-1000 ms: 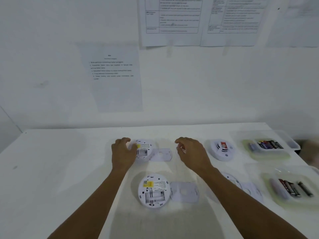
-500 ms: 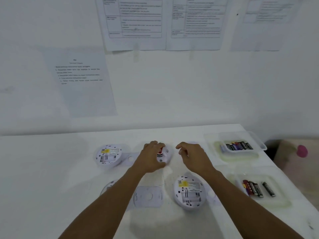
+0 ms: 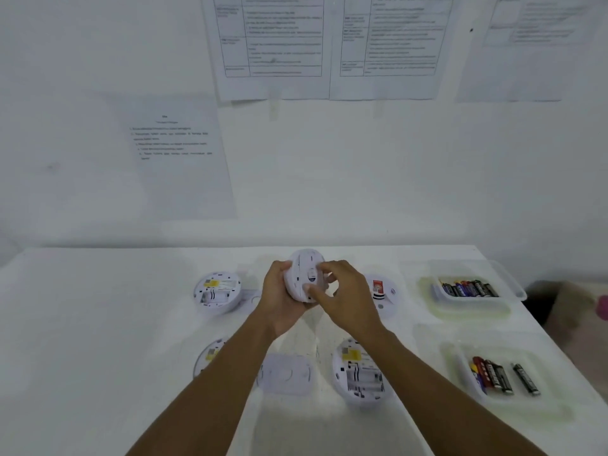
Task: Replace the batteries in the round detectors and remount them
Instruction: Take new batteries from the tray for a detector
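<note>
I hold a round white detector [image 3: 304, 273] tilted on edge above the white table [image 3: 98, 340]. My left hand [image 3: 279, 297] grips it from below and the left. The fingers of my right hand [image 3: 342, 297] pinch its right rim, thumb on its flat back. An opened detector [image 3: 217, 292] lies back-up at the far left with its battery bay showing. Another opened detector [image 3: 360, 373] lies near my right forearm. A third opened detector [image 3: 210, 355] is half hidden under my left forearm. A face-up detector with a red label [image 3: 381, 292] lies to the right.
A white mounting plate [image 3: 284, 373] lies between my forearms. Two clear trays hold several batteries: the far tray [image 3: 513, 284] and the near tray [image 3: 546, 357] at the right. Printed sheets [image 3: 273, 47] hang on the wall behind the table.
My hands closed on a detector from the middle of the back row and lifted it off the table, tilted on edge. The view shifted a little.
</note>
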